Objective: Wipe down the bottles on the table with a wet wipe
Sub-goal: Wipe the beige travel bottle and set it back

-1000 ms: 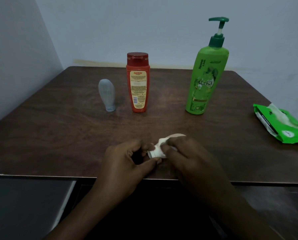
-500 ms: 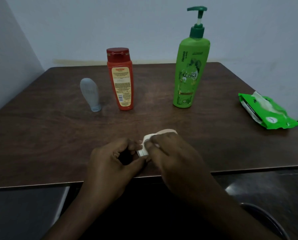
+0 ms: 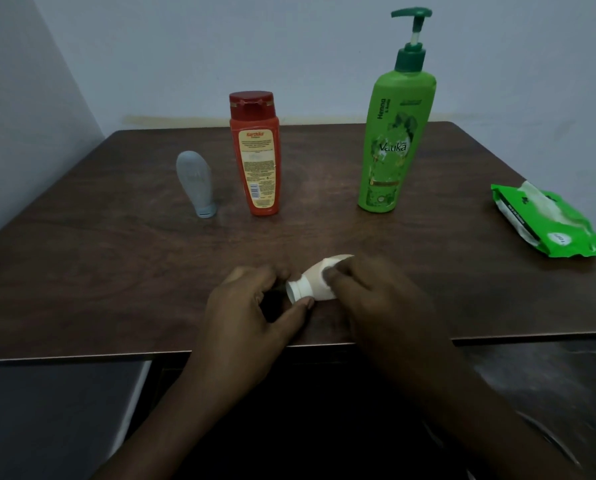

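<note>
Head view: both hands work a small white bottle [image 3: 312,282] lying at the table's [image 3: 116,271] near edge.
Left hand [image 3: 251,306] pinches its cap end, steadying it; right hand's [image 3: 376,292] curled fingers [image 3: 338,271] press its body, probably wiping, though no wipe shows.

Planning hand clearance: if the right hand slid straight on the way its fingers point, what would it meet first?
Likely the left hand: the right hand points leftward along the small white bottle both hold.

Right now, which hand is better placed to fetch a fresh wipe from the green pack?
Probably the right hand: the wipes pack lies on its side of the table. The left hand pinches the small white bottle at its cap and can steady it.
</note>
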Available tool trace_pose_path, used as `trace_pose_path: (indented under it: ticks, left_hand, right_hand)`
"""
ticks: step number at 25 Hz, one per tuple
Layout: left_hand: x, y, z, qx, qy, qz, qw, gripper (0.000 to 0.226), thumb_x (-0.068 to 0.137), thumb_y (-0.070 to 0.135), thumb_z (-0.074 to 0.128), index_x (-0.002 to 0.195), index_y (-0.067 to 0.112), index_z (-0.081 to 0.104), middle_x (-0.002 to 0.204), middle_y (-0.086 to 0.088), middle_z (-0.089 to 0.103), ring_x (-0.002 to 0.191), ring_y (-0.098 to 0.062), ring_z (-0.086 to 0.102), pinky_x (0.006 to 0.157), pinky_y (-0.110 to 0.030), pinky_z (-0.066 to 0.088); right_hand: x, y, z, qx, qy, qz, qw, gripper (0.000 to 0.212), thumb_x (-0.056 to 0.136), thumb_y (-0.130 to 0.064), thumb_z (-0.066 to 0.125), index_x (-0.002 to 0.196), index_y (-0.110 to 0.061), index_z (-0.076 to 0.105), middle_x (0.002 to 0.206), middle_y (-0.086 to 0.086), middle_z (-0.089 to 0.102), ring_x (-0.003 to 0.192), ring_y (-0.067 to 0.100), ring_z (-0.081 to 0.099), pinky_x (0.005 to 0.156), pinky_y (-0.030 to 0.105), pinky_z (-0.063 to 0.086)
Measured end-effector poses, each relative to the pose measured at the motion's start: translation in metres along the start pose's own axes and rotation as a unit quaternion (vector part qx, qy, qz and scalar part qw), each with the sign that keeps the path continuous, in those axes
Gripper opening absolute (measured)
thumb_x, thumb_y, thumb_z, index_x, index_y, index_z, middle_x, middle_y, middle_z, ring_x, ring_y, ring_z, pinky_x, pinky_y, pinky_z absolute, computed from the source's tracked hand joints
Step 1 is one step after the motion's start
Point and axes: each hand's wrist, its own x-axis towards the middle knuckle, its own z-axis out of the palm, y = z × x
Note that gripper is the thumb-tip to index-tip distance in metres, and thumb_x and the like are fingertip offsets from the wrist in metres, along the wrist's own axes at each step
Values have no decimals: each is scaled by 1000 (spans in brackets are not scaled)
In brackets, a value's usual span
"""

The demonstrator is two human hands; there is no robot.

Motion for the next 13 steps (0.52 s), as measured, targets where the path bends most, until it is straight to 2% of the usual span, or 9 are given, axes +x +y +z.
trace_pose_path:
  ticks: [3, 5, 9, 11, 13]
  left_hand:
    - [-1, 0, 0, 10, -13, -1, 1000, 34, 75, 22, 88, 107, 25, 77, 93, 28, 60, 90, 5, 62, 79, -4, 44]
    - [0, 0, 2, 30, -14, 11, 999, 35, 76, 23, 88, 109, 23, 76, 93, 22, 64, 87, 2, 61, 79, -4, 43]
    - [0, -1, 4, 29, -2, 9, 1000, 25, 82, 32, 83, 102, 20, 75, 88, 11, 69, 82, -6, 61, 72, -28, 49]
    - [-1, 0, 4, 25, 2, 8, 1000, 22, 83, 35, 81, 97, 20, 74, 84, 11, 67, 80, -6, 60, 69, -34, 51]
    - [-2, 2, 4, 10, 2, -2, 1000, 21, 82, 35, 82, 96, 21, 75, 81, 12, 67, 79, -5, 61, 68, -36, 52]
  right_hand:
    - [-2, -13, -5, 35, -16, -66, 997, 37, 88, -18, 44, 114, -6, 68, 106, 9, 68, 90, 25, 63, 66, 37, 55]
    - [-2, 5, -1, 17, -19, -48, 999, 34, 87, -15, 50, 115, -7, 68, 107, 11, 67, 91, 27, 62, 69, 39, 56]
    - [4, 52, 5, -17, -20, 68, 997, 27, 83, -8, 65, 110, -10, 71, 97, 12, 65, 83, 35, 61, 64, 40, 53]
    - [5, 41, 6, -11, 1, 62, 998, 28, 84, -10, 59, 109, -8, 72, 96, 13, 65, 82, 34, 62, 64, 39, 53]
    - [4, 14, 4, 13, 9, 3, 1000, 32, 88, -13, 52, 113, -6, 70, 103, 12, 66, 90, 31, 62, 70, 39, 54]
